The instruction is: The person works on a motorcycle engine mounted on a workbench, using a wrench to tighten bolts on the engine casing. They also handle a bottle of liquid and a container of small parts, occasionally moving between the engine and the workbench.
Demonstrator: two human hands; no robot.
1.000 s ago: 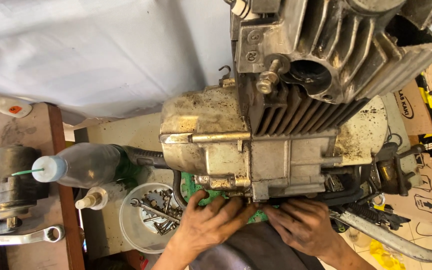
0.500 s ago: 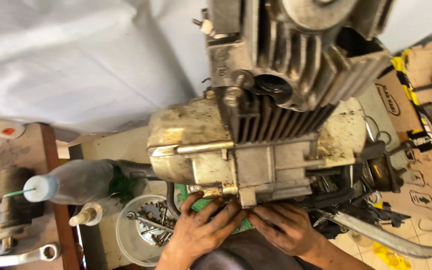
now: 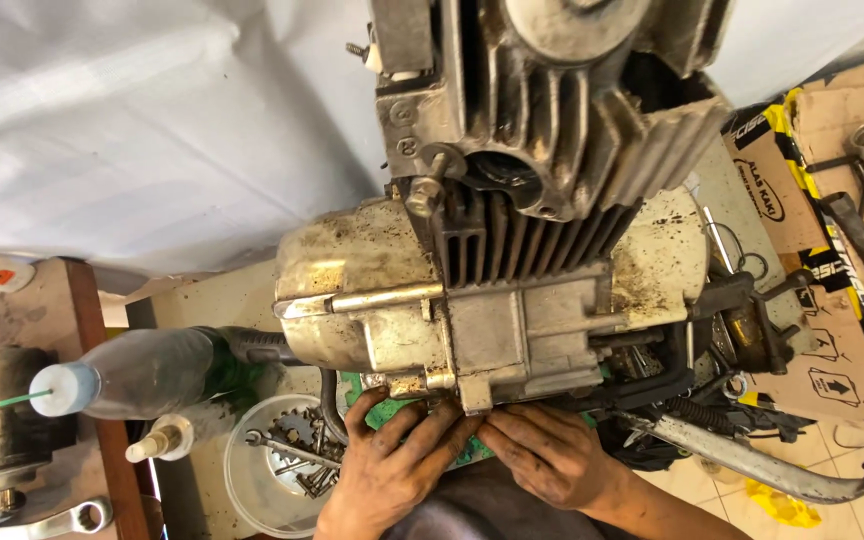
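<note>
Engine [image 3: 512,290], a grimy motorcycle unit with finned cylinder and aluminium crankcase, fills centre frame and is the landmark for everything below. It sits on a desk [image 3: 202,300] with a pale, stained top. White cloth [image 3: 152,120] hangs behind the engine, up and to its left. Cardboard sheets [image 3: 832,330] with printed arrow marks lie to the engine's right, on a tiled floor. Bent metal lever arm [image 3: 752,460] runs out low right of the engine. Clear plastic bottle [image 3: 142,372] with a blue cap and thin green nozzle lies on its side left of the engine, just beside the crankcase. Round clear tub [image 3: 262,470] sits below-left of the engine; inside are a sprocket, a small spanner and loose bolts. Small squeeze bottle [image 3: 157,440] with a tan tip lies between the big bottle and the tub. Open-end wrench [image 3: 52,522] lies far left of the engine, at the frame bottom.

Left hand [image 3: 392,470]: greasy, fingers spread apart and pressed flat against the engine's lower edge, not clamped on anything I can see. Right hand [image 3: 542,455]: also greasy, fingers together, tips touching the crankcase bottom edge just beside the left hand. Whether it pinches a small part there, cannot tell. Green mat [image 3: 392,410] shows under the engine between the fingers.
</note>
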